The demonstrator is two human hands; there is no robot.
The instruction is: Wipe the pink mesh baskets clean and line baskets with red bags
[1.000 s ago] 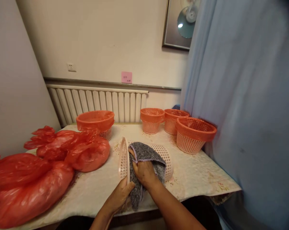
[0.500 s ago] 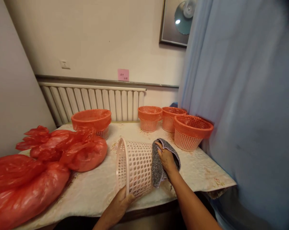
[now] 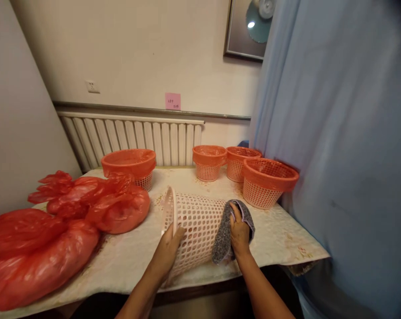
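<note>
A pale pink plastic basket point(image 3: 197, 226) with a lattice wall lies tilted on its side, its mouth facing left. My left hand point(image 3: 168, 248) is closed on the near side of its rim, thumb outside and fingers hidden within. My right hand point(image 3: 239, 232) grips a grey cloth point(image 3: 223, 239) with a light purple edge, pressed against the basket's bottom end. The cloth hides that end.
Tied red plastic bags point(image 3: 117, 206) crowd the left of the table point(image 3: 137, 261). A basket with a red liner point(image 3: 129, 164) stands behind them. Three more lined baskets point(image 3: 262, 197) stand at the back right, beside a blue curtain point(image 3: 347, 146). A radiator point(image 3: 134, 133) runs along the wall.
My left hand has moved up along the rim, and the basket has turned slightly. The right hand with the cloth has shifted a little right and down around the bottom end.
</note>
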